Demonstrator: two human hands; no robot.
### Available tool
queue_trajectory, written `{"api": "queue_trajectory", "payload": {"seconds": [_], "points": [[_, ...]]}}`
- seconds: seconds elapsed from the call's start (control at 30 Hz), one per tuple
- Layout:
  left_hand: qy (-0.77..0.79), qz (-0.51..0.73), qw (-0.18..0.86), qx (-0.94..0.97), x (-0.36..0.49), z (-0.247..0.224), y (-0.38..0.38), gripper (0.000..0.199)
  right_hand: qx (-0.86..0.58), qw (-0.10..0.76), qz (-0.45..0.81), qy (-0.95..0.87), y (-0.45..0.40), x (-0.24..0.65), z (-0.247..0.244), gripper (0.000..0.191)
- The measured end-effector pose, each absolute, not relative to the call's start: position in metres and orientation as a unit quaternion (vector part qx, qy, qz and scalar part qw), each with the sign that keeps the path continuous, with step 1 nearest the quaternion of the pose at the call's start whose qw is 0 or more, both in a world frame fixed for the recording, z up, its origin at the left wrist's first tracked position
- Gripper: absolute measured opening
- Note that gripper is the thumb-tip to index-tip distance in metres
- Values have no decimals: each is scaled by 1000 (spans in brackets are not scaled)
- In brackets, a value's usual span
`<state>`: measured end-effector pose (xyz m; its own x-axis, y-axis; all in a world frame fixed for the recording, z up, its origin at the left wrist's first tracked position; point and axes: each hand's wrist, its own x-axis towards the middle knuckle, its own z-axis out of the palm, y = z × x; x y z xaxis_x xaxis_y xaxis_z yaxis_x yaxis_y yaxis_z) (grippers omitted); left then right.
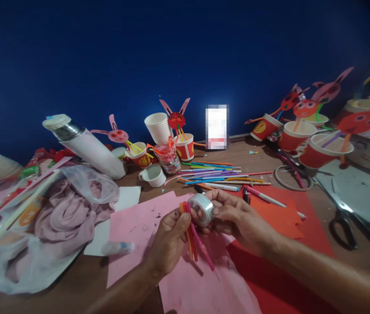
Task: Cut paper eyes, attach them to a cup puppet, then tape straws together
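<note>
Between thumb and fingers, my left hand (173, 229) pinches a small bunch of straws (194, 240), orange, red and pink, their lower ends hanging down. Against the top of the bunch, my right hand (231, 211) grips a roll of clear tape (201, 209). Whether a strip of tape runs from the roll to the straws I cannot tell. Both hands are above pink paper sheets (142, 226) on the brown table. Behind them lies a loose pile of coloured straws (217, 173).
Scissors (345, 205) lie at the right, by red paper (316, 218) and markers (266, 196). Red paper cups with rabbit faces, such as one cup (185, 148), line the back. A white flask (90, 150) leans at the left behind a plastic bag with cloth (63, 213).
</note>
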<state>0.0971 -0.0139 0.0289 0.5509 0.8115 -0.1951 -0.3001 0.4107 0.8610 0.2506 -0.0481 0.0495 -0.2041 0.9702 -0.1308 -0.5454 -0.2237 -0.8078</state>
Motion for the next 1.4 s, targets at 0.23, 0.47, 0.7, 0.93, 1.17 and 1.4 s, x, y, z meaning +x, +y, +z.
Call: {"api": "queue_trajectory", "payload": {"seconds": [0.23,0.47,0.7,0.93,1.17,1.4], "points": [[254,353,670,602,91,29,-15,19,-359,526,701,-321,-50,254,47,2],[230,343,624,663,89,34,-14,21,-354,507,701,-354,-52,260,47,9],[232,338,633,657,87,34,-12,19,-316,516,711,-360,-50,260,47,11],[220,347,637,652,88,36,-8,17,-304,517,715,-359,-48,259,48,19],[237,341,619,666,90,38,-10,20,-343,513,696,-367,-50,258,49,5],[241,347,627,654,90,36,-11,20,-351,497,699,-378,-50,258,53,13]]}}
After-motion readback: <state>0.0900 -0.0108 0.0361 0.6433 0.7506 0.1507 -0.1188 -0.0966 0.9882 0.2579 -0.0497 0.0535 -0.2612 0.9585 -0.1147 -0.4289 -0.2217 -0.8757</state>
